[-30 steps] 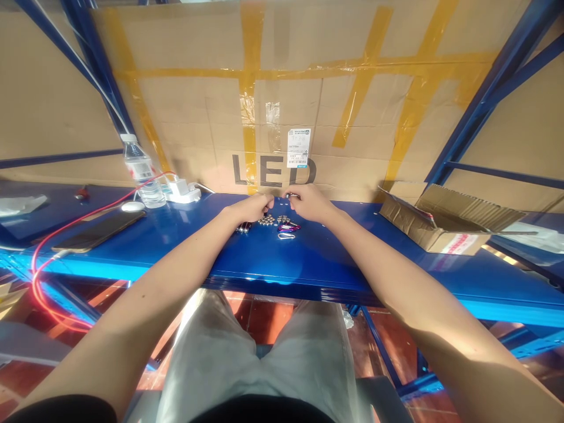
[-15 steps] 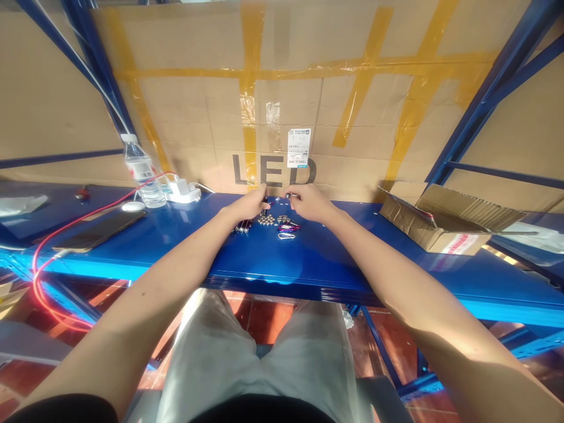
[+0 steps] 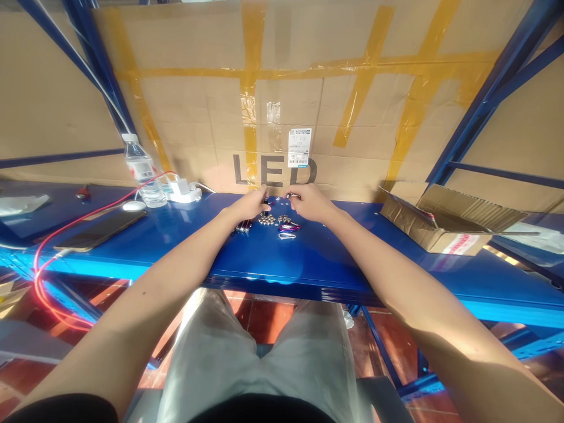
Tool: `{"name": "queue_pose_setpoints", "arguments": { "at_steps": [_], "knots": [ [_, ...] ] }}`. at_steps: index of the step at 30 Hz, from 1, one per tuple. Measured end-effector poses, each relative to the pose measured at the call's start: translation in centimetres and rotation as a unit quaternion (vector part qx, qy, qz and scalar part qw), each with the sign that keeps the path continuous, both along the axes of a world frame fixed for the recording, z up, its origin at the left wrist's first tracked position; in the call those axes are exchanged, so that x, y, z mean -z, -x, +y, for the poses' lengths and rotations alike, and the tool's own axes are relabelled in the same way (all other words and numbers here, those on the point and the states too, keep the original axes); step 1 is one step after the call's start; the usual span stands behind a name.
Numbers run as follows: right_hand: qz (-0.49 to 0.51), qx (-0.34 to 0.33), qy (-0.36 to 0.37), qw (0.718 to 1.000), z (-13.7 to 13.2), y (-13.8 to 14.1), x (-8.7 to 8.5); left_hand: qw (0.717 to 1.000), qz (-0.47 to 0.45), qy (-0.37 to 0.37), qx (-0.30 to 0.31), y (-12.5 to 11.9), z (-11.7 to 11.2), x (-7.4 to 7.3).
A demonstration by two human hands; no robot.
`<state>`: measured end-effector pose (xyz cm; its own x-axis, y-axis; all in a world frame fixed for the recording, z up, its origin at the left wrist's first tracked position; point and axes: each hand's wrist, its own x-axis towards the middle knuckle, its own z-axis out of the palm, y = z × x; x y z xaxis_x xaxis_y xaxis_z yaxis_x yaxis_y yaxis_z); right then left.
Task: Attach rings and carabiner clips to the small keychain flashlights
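Both my hands reach far out over the blue metal shelf. My left hand is closed in a pinch on a small dark piece I cannot make out. My right hand is closed too, with a small shiny metal part at its fingertips. Between and just in front of the hands lies a little heap of silver metal rings, a purple carabiner and a silver carabiner. More small dark metal parts lie under my left wrist.
A big taped cardboard box marked LED stands behind. A water bottle, a white charger, a red cable and a phone lie to the left. An open carton sits at the right.
My left hand has drawn slightly away from the right, so a small gap now shows between the fingertips. The arms and the parts on the shelf have stayed put.
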<state>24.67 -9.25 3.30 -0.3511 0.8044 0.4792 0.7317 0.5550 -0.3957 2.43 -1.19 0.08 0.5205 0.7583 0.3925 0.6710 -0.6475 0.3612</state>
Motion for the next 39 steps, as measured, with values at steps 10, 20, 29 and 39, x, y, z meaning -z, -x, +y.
{"name": "queue_pose_setpoints", "arguments": {
  "at_steps": [10,20,29,39],
  "knots": [
    [0.0,-0.004,0.003,1.0,0.2,-0.1,0.0,1.0,-0.025,0.014,-0.008,0.0,-0.9,-0.6],
    [0.005,-0.011,0.005,1.0,0.2,-0.2,0.1,0.994,-0.093,-0.003,-0.066,1.1,-0.4,-1.0],
    [-0.013,-0.012,0.024,1.0,0.4,-0.1,0.3,0.981,-0.187,0.046,0.019,-1.4,-3.9,-1.5],
    [0.022,-0.023,0.123,0.992,-0.2,0.3,0.0,0.98,-0.174,0.05,0.082,-2.6,-5.0,-0.6]
  ]
}}
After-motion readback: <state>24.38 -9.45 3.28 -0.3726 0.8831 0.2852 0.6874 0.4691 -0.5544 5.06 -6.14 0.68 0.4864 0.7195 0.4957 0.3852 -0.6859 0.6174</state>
